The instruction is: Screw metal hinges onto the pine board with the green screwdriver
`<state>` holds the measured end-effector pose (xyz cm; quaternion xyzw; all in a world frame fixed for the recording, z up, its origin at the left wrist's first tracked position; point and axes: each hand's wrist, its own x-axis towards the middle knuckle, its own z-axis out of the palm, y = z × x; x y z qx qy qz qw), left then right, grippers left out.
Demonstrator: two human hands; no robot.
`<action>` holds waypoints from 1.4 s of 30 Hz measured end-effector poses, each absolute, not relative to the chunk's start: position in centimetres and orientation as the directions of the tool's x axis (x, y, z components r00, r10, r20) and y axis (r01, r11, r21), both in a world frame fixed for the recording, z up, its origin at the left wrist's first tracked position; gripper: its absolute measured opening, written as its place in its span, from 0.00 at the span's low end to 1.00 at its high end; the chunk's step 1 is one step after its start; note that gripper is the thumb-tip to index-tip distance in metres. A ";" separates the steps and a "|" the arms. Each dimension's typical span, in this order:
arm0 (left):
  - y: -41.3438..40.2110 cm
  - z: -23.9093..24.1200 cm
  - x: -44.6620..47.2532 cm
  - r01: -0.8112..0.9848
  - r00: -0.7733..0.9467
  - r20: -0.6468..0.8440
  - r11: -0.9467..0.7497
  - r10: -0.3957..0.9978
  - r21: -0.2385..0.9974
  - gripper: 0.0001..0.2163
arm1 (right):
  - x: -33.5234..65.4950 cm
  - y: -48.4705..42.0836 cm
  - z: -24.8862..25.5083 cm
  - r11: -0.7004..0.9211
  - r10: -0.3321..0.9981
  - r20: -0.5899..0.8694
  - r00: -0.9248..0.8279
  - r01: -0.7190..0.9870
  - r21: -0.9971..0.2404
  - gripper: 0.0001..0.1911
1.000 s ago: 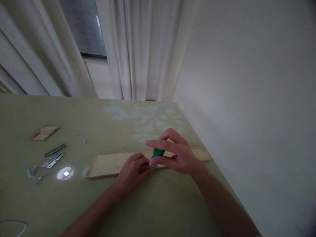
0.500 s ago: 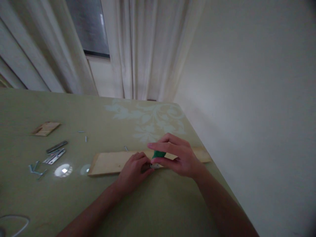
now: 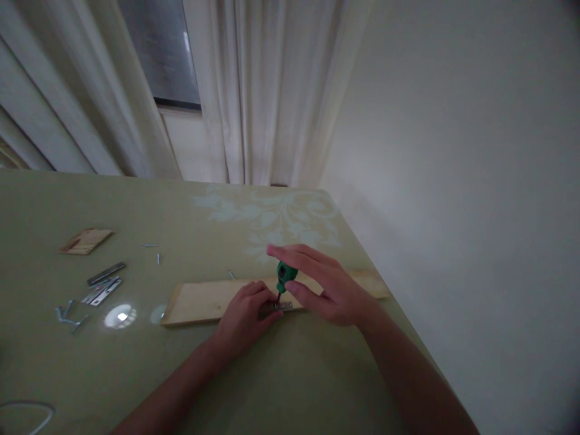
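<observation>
A short screwdriver with a green handle (image 3: pixel 286 275) stands nearly upright, its tip down at a small metal hinge (image 3: pixel 284 306). My right hand (image 3: pixel 328 287) is at the handle, with the fingers stretched across its top and the thumb against its lower right side. The fingers and thumb of my left hand (image 3: pixel 247 311) pinch the hinge at the near edge of a long wooden board (image 3: pixel 194 301). Part of the hinge is hidden under my left fingers. Whether a screw sits under the tip is too small to tell.
Just behind the board lies a screw (image 3: pixel 231 274). Two more are farther left, one of them upright-looking (image 3: pixel 158 258). Hinges (image 3: pixel 106 291), several screws (image 3: pixel 67 317) and a small wooden piece (image 3: pixel 87 241) lie on the left of the table (image 3: pixel 181 374). A wall (image 3: pixel 475 211) borders the right.
My right fingers have loosened and spread from their closer grip, so more of the green handle and the shaft shows. My left hand stays on the hinge. The view has shifted slightly.
</observation>
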<state>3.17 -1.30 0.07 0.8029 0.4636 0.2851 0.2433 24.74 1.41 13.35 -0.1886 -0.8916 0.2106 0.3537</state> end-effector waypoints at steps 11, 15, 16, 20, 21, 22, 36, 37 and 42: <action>-1.2 -0.2 3.2 0.590 0.414 0.242 -0.461 0.877 0.663 0.02 | 24.7 0.8 13.6 0.816 0.493 0.533 -0.688 0.154 -0.557 0.25; -1.3 -0.2 3.2 0.591 0.404 0.255 -0.463 0.879 0.661 0.02 | 24.7 0.8 13.4 0.868 0.493 0.693 -0.526 0.252 -0.427 0.21; -1.3 -0.2 3.2 0.591 0.404 0.255 -0.464 0.878 0.660 0.02 | 24.8 0.8 13.4 0.869 0.493 0.691 -0.529 0.269 -0.415 0.23; -1.4 0.0 3.2 0.597 0.404 0.252 -0.462 0.879 0.656 0.03 | 25.1 0.9 13.7 0.813 0.472 0.530 -0.705 0.115 -0.571 0.25; -1.4 0.0 3.2 0.598 0.399 0.257 -0.462 0.880 0.655 0.02 | 25.2 0.9 13.7 0.799 0.461 0.531 -0.711 0.071 -0.598 0.23; -1.4 0.0 3.2 0.597 0.396 0.264 -0.465 0.879 0.654 0.02 | 25.1 0.9 13.5 0.804 0.461 0.566 -0.684 0.051 -0.593 0.21; -1.2 -0.7 3.1 0.601 0.379 0.274 -0.460 0.884 0.653 0.02 | 24.4 1.2 12.8 0.839 0.473 0.704 -0.530 0.027 -0.543 0.14; -1.2 -0.7 3.1 0.596 0.376 0.283 -0.464 0.882 0.655 0.02 | 24.4 1.2 12.8 0.847 0.477 0.711 -0.517 0.055 -0.528 0.16; -1.2 -0.4 3.1 0.588 0.386 0.284 -0.471 0.878 0.658 0.02 | 25.1 1.1 13.8 0.801 0.458 0.537 -0.708 0.066 -0.595 0.24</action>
